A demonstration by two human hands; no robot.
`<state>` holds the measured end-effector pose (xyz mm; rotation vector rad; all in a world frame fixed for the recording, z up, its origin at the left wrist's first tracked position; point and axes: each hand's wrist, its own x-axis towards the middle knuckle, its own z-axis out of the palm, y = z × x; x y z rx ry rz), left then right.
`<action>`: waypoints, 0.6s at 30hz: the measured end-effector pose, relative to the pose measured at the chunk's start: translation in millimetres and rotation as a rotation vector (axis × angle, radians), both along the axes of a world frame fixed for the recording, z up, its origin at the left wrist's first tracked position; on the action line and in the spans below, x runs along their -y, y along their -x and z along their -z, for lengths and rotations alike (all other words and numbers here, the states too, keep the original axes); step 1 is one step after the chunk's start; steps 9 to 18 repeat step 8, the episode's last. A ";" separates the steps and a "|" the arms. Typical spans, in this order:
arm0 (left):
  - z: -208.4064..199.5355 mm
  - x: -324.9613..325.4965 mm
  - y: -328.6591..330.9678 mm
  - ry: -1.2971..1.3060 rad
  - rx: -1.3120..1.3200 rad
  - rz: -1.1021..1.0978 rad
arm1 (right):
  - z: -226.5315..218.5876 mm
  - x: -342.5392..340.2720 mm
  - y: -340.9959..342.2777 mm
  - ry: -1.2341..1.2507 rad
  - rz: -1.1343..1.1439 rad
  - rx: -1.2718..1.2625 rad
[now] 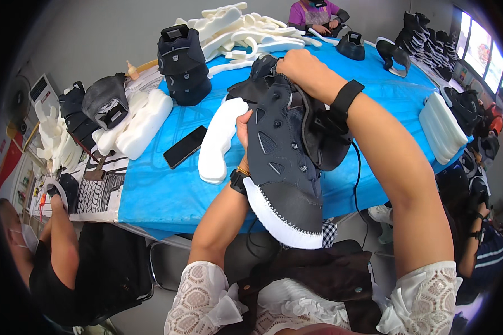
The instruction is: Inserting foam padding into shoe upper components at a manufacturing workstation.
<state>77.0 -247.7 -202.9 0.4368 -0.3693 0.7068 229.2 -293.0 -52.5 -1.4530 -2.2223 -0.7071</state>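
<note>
A black shoe upper (285, 151) with a white, zigzag-stitched strip along its toe hangs tilted before me, toe toward my body. My left hand (242, 131) grips its left side from behind; only part of the fingers shows, the rest is hidden by the upper. At the far end my right hand (297, 64) is closed round the collar, its fingertips mostly out of sight. A curved white foam piece (215, 142) lies just left of my left hand; whether they touch I cannot tell. Left of that, a black phone (185, 147) rests on the blue-covered table (151, 184).
Stacked black uppers (184, 67) stand far left of centre, before a heap of white foam pieces (246, 30). More foam (145, 123) lies left, and a foam stack (442, 125) at the right edge. A person (318, 17) sits opposite; others work at both sides.
</note>
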 end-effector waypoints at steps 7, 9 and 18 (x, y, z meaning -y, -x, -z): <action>10.1 -10.4 -3.9 -0.099 -0.168 -0.179 | 13.9 -6.7 -11.7 0.030 -0.007 0.015; 15.6 -13.8 -3.8 -0.123 -0.151 -0.186 | 15.0 -8.6 -9.4 0.058 0.065 0.024; 15.6 -13.8 -3.8 -0.123 -0.151 -0.186 | 15.0 -8.6 -9.4 0.058 0.065 0.024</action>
